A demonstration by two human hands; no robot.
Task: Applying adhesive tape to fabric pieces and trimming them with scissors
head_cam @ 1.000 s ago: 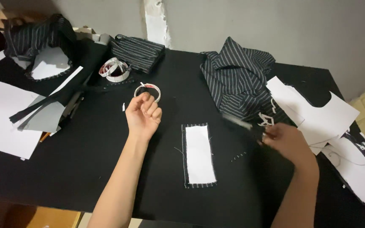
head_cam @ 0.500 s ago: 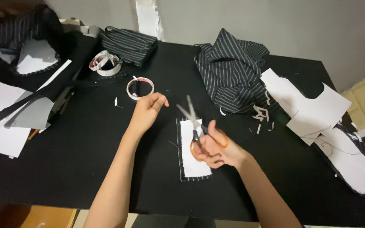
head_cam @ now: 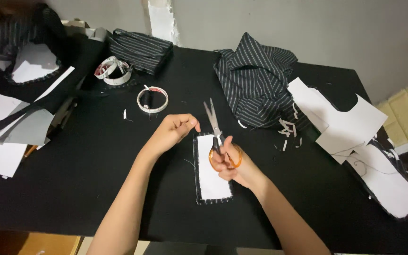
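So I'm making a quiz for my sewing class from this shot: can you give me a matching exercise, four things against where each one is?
Things:
1. scissors
2. fabric piece
3. tape roll
4. striped cloth heap

Places:
A. far side of the table, right of centre
B. in the right hand
C. beyond the left hand
D. flat between the two hands

Pairs: 1-B, 2-D, 3-C, 4-A

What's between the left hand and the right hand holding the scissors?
Head view: the top edge of the white-faced fabric rectangle lies between the left hand and the right hand; the scissors have their blades pointing up beside the left fingertips.
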